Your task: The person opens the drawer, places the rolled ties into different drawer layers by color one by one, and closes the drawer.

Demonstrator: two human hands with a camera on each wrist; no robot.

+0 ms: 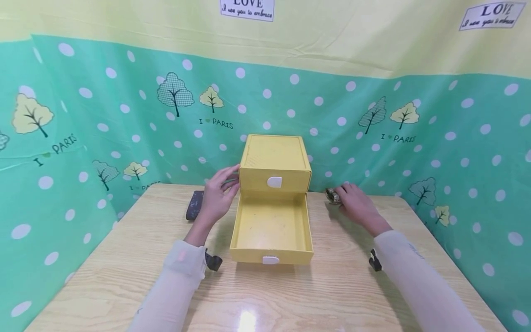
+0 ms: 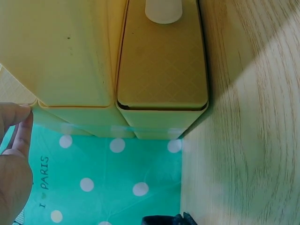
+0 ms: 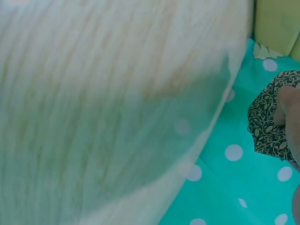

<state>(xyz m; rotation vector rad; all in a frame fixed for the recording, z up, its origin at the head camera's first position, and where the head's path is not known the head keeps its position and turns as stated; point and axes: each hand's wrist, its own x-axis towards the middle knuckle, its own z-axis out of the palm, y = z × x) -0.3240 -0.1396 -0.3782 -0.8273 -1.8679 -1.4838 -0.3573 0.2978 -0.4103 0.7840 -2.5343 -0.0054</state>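
Left hand (image 1: 216, 198): fingers straight, fingertips against the left wall of the yellow plastic two-drawer box (image 1: 275, 162), steadying it, not gripping. Right hand (image 1: 357, 204): on the table to the right of the box, fingers curled over a small dark patterned object (image 1: 332, 196); the right wrist view shows a fingertip on black-and-cream patterned material.

Lower drawer (image 1: 271, 233) pulled well out toward the person, empty, lying between the two hands. Upper drawer closed.

Risks, as judged: box held only by a light touch, so it could slide on the smooth pale wooden table (image 1: 265, 295); the extended drawer could tip or pull free. Dark flat item (image 1: 194, 204) lies left, behind the left hand.
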